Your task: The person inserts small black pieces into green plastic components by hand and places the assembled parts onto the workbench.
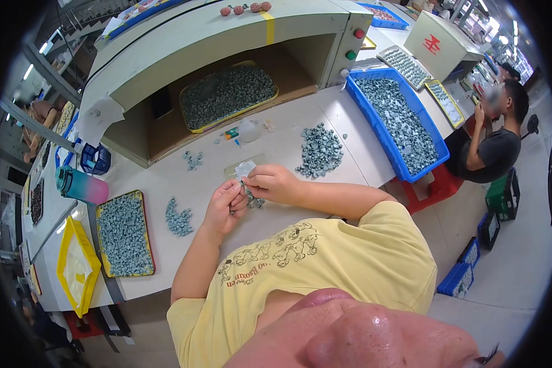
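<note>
My left hand (226,205) and my right hand (275,184) meet over the white table, fingertips pinched together on a small dark green stone-like piece (244,181). The piece's exact shape is mostly hidden by my fingers. Below my right hand lie a few more green pieces (256,202), partly covered. Just beyond my fingertips a translucent whitish wrapper or dish (245,168) rests on a flat pale green pad (232,168). A heap of grey-green pieces (321,150) lies to the right, with a smaller, lighter group (178,218) left of my left hand.
A blue bin (424,170) full of pieces stands at right. At left are a filled yellow-rimmed tray (148,233), a yellow tray (89,264) and a bottle (83,185). A light-coloured cabinet (227,40) spans the back, another filled tray inside. A co-worker (500,144) sits at right.
</note>
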